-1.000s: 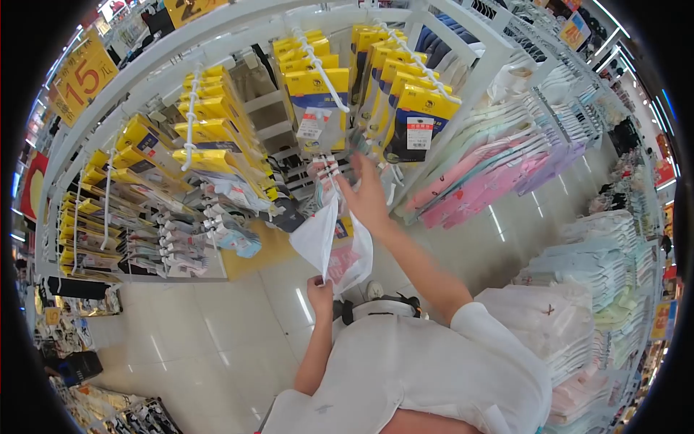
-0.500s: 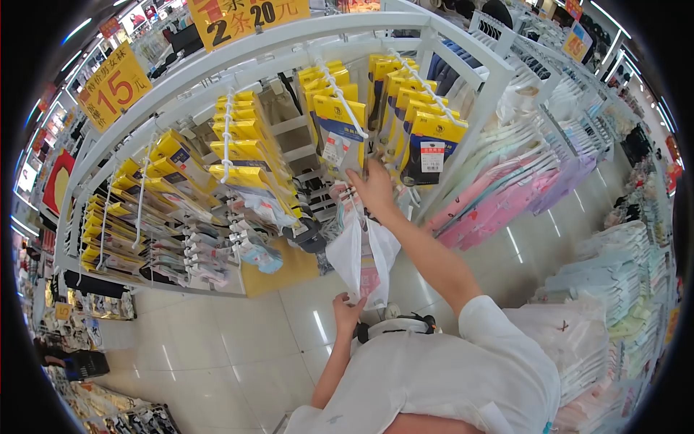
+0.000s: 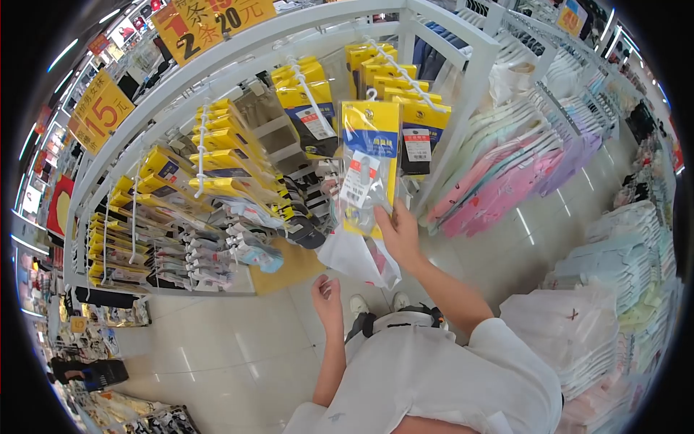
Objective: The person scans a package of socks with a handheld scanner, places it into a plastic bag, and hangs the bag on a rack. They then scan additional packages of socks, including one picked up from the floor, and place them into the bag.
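In the head view, my right hand (image 3: 397, 233) grips the lower right edge of a yellow and blue sock packet (image 3: 369, 145). The packet has a clear window, a price label and a white hook on top. It is upright in front of the rack. A white plastic bag (image 3: 347, 254) with pink print hangs just below and behind the packet; what holds it up is hidden. My left hand (image 3: 327, 293) is lower, left of the bag and apart from it. Its fingers are loosely curled, with nothing visible in them.
A white metal rack (image 3: 289, 36) carries rows of yellow sock packets (image 3: 228, 137) on prongs. Orange price signs (image 3: 101, 108) stand above it. Pink garments (image 3: 499, 184) hang on the right, with pale clothes (image 3: 564, 318) below. Tiled floor (image 3: 224, 347) lies beneath.
The sock packet has come off its prong and toward me in my right hand. My left hand has moved left, away from the bag. The bag hangs higher and tilted.
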Motion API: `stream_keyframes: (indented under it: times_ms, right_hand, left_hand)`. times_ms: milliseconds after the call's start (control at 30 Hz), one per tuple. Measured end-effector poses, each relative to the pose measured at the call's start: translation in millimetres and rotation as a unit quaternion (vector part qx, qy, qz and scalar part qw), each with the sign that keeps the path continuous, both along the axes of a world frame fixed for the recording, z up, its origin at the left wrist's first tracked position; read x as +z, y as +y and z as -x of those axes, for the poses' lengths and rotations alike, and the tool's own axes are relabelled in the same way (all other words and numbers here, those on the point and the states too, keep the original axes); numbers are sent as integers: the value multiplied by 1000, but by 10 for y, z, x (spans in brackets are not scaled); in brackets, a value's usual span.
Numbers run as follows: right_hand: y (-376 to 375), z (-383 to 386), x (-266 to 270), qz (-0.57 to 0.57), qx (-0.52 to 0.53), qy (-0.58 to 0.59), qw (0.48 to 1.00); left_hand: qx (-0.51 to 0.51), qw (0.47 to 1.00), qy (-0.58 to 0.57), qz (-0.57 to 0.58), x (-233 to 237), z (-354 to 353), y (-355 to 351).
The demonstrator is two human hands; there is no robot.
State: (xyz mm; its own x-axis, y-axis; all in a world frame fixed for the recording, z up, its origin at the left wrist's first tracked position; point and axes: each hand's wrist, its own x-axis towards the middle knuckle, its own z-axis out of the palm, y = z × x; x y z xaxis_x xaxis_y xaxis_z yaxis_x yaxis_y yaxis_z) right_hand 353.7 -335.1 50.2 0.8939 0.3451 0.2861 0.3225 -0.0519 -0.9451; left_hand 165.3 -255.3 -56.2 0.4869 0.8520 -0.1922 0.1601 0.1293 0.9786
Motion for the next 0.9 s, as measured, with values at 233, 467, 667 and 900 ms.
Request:
stream_keyframes:
  times_ms: [233, 467, 667, 900]
  right_hand:
    - [-470, 386, -148, -117, 113, 140, 977]
    - [-858, 200, -184, -50, 226, 196, 953]
    - [-1110, 44, 30, 8, 277, 49, 959]
    - [-1388, 184, 123, -56, 330, 167, 928]
  left_hand:
    - [-180, 959, -124, 183, 675, -282, -290]
    - [-166, 935, -184, 255, 909, -407, -588]
    - [-122, 961, -162, 187, 730, -400, -750]
    - [-107, 947, -211, 220, 641, -335, -900]
